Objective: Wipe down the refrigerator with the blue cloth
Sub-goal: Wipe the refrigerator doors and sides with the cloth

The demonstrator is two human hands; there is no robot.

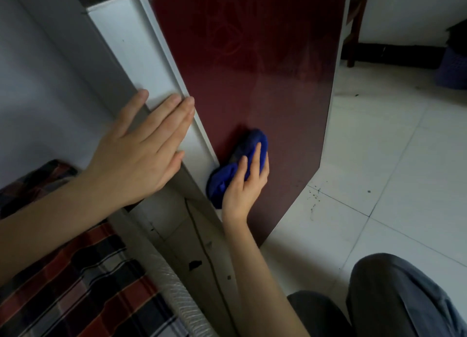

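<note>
The refrigerator [252,66] fills the upper middle, with a dark red glossy door and a white side edge. A bunched blue cloth [228,176] lies against the lower left part of the red door, close to that white edge. My right hand [243,187] presses the cloth to the door, fingers laid over it and slightly curved. My left hand [141,149] rests flat with straight fingers on the white side edge and the grey panel beside it, holding nothing.
A striped red, black and white fabric [75,273] lies at the lower left. White floor tiles [391,159] spread to the right with dark specks. My grey-trousered knee [399,293] is at the lower right. A dark basket [452,68] and a wooden furniture leg [353,33] stand far right.
</note>
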